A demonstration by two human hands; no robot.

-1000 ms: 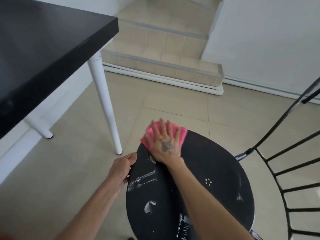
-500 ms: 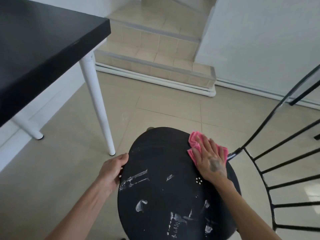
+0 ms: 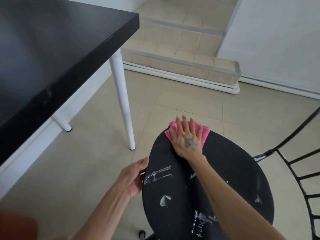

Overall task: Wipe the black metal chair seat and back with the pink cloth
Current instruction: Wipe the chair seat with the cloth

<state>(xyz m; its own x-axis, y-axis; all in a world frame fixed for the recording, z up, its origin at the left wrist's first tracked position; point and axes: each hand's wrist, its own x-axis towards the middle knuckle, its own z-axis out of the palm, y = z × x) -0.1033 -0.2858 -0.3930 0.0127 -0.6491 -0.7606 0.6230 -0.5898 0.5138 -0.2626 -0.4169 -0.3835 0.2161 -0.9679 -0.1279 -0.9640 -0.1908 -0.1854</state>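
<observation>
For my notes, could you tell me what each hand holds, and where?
Left hand grips the seat by its left rim; right hand presses flat on the pink cloth.

Single head-worn view looks steeply down, close over the chair seat (image 3: 225, 179)

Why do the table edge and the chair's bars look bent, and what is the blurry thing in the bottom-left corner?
Head view: the wide-angle lens bows straight lines, so the black table edge and the chair back curve. The reddish blur is too out of focus to identify. Light is soft and even, with faint sheen on the tabletop.
</observation>
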